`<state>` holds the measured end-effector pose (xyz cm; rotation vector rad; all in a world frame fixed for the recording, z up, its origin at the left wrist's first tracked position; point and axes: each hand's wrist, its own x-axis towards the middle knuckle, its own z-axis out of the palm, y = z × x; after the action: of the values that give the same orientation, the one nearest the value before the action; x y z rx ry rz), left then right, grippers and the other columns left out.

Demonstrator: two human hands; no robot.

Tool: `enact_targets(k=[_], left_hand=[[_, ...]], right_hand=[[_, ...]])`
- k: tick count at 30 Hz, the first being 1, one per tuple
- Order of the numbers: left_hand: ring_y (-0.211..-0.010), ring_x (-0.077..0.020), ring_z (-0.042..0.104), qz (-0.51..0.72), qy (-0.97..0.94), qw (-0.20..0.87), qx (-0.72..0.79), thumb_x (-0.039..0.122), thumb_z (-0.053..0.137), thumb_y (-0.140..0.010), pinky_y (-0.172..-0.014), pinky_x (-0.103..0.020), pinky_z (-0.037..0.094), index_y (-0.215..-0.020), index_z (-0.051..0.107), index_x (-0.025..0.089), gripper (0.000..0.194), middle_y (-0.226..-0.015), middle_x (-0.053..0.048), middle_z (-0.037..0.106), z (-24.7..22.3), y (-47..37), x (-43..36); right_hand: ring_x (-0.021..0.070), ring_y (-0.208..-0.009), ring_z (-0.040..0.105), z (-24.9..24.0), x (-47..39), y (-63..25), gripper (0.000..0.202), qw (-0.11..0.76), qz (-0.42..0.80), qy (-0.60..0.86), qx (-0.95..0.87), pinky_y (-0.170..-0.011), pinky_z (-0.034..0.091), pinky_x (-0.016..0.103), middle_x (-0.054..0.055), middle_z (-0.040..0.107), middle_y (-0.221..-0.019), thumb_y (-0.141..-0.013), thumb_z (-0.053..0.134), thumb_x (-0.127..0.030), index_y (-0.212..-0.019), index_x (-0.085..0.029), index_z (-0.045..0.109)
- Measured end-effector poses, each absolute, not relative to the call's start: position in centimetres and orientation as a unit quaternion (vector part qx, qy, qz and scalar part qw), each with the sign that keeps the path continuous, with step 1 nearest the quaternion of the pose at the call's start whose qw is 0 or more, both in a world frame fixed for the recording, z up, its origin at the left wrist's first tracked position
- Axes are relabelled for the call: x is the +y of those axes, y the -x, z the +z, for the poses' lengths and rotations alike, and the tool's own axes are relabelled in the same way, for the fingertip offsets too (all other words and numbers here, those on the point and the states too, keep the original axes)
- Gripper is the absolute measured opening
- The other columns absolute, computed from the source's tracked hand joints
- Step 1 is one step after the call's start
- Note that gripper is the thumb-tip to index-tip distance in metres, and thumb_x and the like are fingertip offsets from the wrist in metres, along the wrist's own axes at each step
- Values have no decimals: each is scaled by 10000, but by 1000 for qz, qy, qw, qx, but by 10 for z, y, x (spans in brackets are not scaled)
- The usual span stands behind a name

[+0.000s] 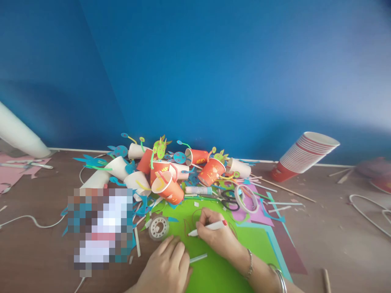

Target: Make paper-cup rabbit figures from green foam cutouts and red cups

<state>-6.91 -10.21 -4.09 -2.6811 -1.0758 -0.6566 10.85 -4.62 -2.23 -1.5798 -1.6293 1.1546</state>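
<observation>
Currently, the right hand (214, 236) is clamped on a white marker (217, 227), its tip at the green paper (220, 278), where thin curved lines (185, 226) show. The left hand (168, 262) rests palm down near the sheet's left edge, fingers lying close together and gripping nothing visible, with a pale straw (198, 258) just beside it. A roll of tape (165, 232) lies by the paper's far left corner. Beyond the sheet's far edge are a glue stick (198, 190), black-handled scissors (229, 205) and a white tape ring (255, 203). Decorated paper cups (174, 191) crowd together toward the back edge of the counter (330, 228), along the blue wall (214, 73); right of them, near that same edge, leans a stack of paper cups (305, 156).
</observation>
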Motion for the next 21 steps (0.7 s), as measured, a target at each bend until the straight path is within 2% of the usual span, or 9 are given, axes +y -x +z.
enact_targets(k=[13, 21], left_hand=[[-799, -231, 625, -222, 901, 84, -364, 145, 506, -802, -796, -347, 502, -816, 579, 155, 75, -803, -64, 643, -39, 69, -102], [-818, -229, 620, -210, 904, 83, -363, 161, 505, -815, -811, -349, 494, -843, 580, 154, 80, -819, -64, 646, -39, 70, -102]], right_hand=[[102, -459, 346, -24, -43, -107, 184, 322, 422, 602, -596, -427, 279, 214, -71, 394, -486, -719, 487, -284, -577, -238, 379], [101, -463, 359, -24, -44, -108, 156, 327, 427, 594, -599, -433, 288, 213, -68, 403, -482, -677, 485, -230, -559, -235, 385]])
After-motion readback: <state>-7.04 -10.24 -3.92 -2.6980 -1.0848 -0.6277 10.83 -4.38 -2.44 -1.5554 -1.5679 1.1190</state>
